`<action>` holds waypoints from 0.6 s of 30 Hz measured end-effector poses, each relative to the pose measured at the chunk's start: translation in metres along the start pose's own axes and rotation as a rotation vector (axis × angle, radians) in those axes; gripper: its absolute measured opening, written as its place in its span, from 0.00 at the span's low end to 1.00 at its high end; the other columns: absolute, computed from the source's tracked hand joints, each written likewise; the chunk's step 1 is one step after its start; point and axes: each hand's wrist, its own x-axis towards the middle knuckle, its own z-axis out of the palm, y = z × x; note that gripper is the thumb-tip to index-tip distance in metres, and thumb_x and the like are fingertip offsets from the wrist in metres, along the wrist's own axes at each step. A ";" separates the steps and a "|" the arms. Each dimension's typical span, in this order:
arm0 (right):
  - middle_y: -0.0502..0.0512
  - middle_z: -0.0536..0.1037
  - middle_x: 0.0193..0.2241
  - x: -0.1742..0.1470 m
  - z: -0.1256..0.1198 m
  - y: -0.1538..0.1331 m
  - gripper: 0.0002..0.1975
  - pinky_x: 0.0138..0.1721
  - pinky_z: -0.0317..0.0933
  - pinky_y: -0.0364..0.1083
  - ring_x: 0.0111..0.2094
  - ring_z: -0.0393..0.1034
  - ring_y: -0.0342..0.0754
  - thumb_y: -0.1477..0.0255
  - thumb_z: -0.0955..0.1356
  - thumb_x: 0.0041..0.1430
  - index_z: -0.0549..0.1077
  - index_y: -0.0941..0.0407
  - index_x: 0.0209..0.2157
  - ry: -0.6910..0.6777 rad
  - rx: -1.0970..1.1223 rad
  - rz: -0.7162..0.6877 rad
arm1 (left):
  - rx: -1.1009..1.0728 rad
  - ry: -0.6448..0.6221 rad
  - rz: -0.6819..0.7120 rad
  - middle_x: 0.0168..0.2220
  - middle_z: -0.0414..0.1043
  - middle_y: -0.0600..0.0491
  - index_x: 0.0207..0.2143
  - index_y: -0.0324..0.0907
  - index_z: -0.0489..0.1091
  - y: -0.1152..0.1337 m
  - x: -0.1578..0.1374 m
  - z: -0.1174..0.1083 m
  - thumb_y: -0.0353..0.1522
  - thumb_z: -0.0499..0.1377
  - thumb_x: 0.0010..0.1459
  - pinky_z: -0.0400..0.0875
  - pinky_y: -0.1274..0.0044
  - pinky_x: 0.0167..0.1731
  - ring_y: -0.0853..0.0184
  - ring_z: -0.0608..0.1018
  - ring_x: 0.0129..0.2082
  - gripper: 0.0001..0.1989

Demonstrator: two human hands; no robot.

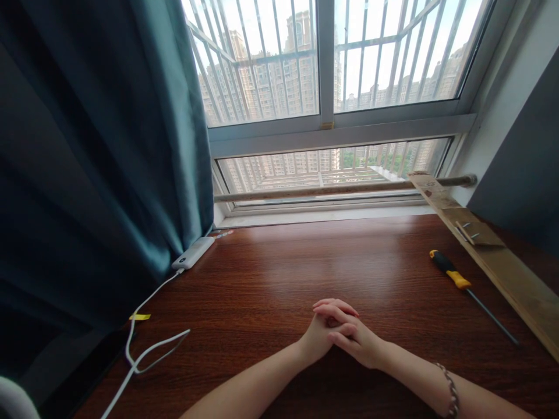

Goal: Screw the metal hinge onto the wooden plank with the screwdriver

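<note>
My left hand [317,337] and my right hand [360,342] are clasped over the wooden tabletop [244,279], fingers interlaced. Both are closed, and no object shows between them; the palms are hidden. To the right lies a screwdriver [458,280] with a black and yellow handle, its long metal shaft angled toward the lower right. Beyond it a long flat cardboard strip [502,265] runs along the table's right side. Two small metal pieces, possibly screws [475,235], rest on a cardboard flap there. A braided bracelet [451,387] circles my right wrist.
A white power bank [193,252] lies by the dark blue curtain [174,145] on the left. From it a white cable [146,299] loops across the table near a yellow tab [140,317]. Along the barred window [325,125] runs a horizontal rail [305,191].
</note>
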 end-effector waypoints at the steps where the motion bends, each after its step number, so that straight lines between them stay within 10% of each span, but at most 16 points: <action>1: 0.61 0.64 0.53 0.000 0.000 0.000 0.20 0.57 0.55 0.53 0.57 0.56 0.51 0.69 0.62 0.62 0.62 0.53 0.56 -0.001 -0.002 0.000 | -0.005 -0.001 -0.001 0.36 0.68 0.49 0.37 0.39 0.74 -0.001 0.000 0.000 0.34 0.64 0.48 0.67 0.72 0.41 0.63 0.71 0.39 0.12; 18: 0.60 0.64 0.53 0.000 0.000 0.000 0.20 0.56 0.56 0.52 0.56 0.58 0.52 0.69 0.62 0.62 0.62 0.52 0.56 0.007 0.011 0.008 | 0.023 0.009 0.002 0.36 0.68 0.50 0.36 0.39 0.74 0.000 0.000 0.000 0.34 0.64 0.48 0.67 0.72 0.41 0.64 0.71 0.39 0.12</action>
